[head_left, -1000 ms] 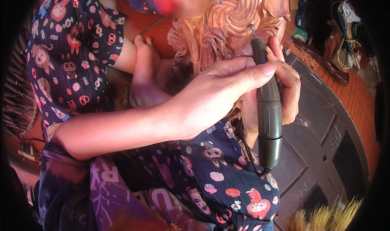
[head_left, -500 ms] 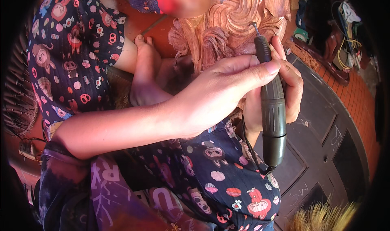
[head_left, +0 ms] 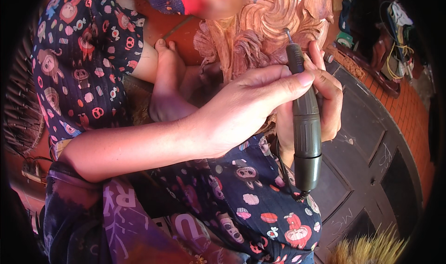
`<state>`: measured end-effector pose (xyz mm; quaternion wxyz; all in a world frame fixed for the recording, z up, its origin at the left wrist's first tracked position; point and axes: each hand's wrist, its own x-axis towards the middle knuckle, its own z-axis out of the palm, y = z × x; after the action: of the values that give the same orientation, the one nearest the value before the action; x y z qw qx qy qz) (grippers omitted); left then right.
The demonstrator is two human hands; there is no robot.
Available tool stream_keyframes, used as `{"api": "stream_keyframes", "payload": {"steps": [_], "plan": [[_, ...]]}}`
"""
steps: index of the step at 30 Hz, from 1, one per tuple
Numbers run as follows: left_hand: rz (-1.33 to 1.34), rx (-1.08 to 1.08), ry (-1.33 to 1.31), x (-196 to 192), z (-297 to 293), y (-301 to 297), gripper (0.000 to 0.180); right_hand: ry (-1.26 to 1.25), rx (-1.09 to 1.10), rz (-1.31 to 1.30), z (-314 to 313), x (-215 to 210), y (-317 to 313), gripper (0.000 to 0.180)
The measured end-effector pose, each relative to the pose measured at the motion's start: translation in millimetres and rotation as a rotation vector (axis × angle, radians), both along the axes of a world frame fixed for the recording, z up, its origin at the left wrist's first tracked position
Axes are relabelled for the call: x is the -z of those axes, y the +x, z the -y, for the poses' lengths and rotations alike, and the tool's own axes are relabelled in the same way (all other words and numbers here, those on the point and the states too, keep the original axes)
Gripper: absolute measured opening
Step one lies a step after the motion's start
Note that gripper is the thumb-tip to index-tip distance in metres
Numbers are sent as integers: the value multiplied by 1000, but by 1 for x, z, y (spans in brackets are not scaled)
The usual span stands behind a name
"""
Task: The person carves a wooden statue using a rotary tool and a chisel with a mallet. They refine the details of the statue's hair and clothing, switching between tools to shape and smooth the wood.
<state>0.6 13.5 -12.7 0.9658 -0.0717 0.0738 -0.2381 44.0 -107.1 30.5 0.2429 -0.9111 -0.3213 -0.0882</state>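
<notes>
In the head view, we see our left grip [head_left: 239, 104] pinching the black rotary tool [head_left: 307, 129] near its neck, our right grip [head_left: 330, 104] curled around it from behind; whether its bit [head_left: 287, 33] touches the carved wood [head_left: 274, 13], we cannot tell.

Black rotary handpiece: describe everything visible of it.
The handpiece is a dark, plastic-looking cylinder with ribbed grips, a slim metal bit at its upper end and a black cord at its lower. It slants leftward toward the carved wood. Left hand and right hand grip it; bit contact is unclear.
</notes>
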Motion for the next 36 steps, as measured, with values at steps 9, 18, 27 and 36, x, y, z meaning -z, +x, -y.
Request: {"api": "stream_keyframes", "payload": {"steps": [9,18,27,36], "plan": [[-46,63,24,3,-3,-6,31,-66,-70,-62,4,-5,-1,27],[-76,113,23,7,-9,-9,36,-94,-71,-76,1,-5,0,28],[-145,91,35,4,-12,-6,30,-78,-46,-106,-2,-1,-1,34],[-113,112,11,10,-14,-6,39,-112,-27,-114,-6,-3,-1,36]]}}
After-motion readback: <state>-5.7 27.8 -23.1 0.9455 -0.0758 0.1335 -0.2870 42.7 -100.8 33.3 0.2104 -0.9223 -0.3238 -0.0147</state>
